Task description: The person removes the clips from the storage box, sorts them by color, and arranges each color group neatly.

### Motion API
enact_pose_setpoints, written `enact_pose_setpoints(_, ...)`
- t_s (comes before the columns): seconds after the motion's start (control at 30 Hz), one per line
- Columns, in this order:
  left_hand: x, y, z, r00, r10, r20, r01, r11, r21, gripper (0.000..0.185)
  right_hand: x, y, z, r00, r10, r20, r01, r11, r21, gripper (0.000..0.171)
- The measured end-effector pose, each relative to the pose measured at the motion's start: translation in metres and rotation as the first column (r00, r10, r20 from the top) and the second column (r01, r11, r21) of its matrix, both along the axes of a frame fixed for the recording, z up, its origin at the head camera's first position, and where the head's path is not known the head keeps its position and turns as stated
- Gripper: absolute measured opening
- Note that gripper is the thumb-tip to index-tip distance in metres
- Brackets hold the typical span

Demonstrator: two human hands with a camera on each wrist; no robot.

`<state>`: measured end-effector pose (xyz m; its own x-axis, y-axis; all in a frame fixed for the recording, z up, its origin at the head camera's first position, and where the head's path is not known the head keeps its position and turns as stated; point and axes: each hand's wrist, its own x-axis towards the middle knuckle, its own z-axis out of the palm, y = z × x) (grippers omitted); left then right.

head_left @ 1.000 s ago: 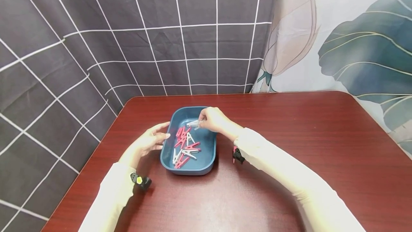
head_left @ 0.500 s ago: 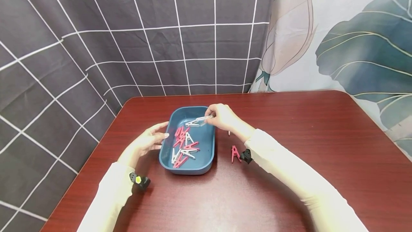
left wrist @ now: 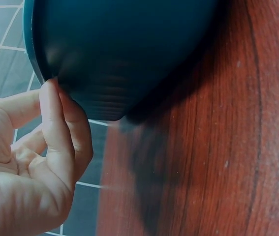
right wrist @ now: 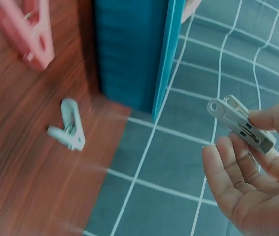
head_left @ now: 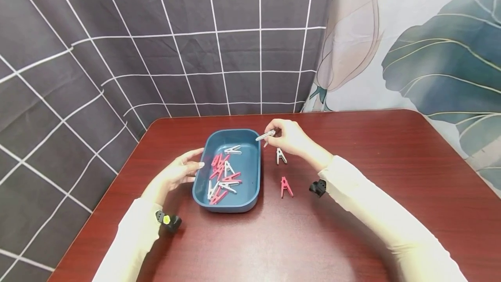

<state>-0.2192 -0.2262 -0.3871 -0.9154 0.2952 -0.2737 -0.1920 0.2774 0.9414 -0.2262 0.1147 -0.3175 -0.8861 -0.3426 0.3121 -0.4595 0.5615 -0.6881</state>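
I pinch a white clothespin (head_left: 265,135) in my right hand (head_left: 287,137), above the table just right of the blue tray (head_left: 250,173); I should set it beside the white peg (head_left: 280,156) and pink peg (head_left: 285,186) there. My left hand (head_left: 178,174), fingers relaxed, touches the tray's left rim.

A reddish-brown wood-grain desk (head_left: 372,177) with rounded corners stands against hanging cloths: a dark grey fabric backdrop with a white grid (head_left: 156,42) on the left, a pale curtain printed with large teal leaves (head_left: 430,55) on the right. Even, soft light.
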Motion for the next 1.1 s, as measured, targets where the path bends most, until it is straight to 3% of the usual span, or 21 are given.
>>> enact_pose_setpoints(0.3, 0.0, -0.001, 0.001, 1.0, 0.006, 0.001, -0.006, 1.0, 0.016, 0.063, -0.007, 0.034, -0.004, 0.998, -0.049, -0.042, 0.051, 0.997, 0.051, 0.013)
enact_pose_setpoints(0.5, 0.0, -0.001, -0.001, 1.0, -0.007, 0.006, 0.007, 0.999, 0.032, 0.064, -0.01, 0.056, -0.007, 0.998, -0.059, -0.022, 0.061, 0.994, 0.096, 0.013)
enact_pose_setpoints(0.77, 0.0, -0.001, -0.001, 1.0, -0.006, 0.002, 0.006, 0.999, 0.036, 0.064, -0.011, 0.074, -0.021, 0.988, -0.137, 0.064, 0.13, 0.986, 0.106, 0.008)
enact_pose_setpoints(0.93, 0.001, 0.0, -0.001, 1.0, 0.008, 0.0, -0.008, 1.0, 0.014, 0.063, -0.012, 0.079, -0.033, 0.977, -0.091, 0.192, 0.089, 0.996, 0.017, 0.013)
enact_pose_setpoints(1.1, 0.002, 0.0, -0.001, 1.0, 0.012, 0.001, -0.012, 1.0, 0.01, 0.064, -0.016, 0.081, -0.044, 0.973, -0.074, 0.217, 0.068, 0.997, 0.032, 0.02)
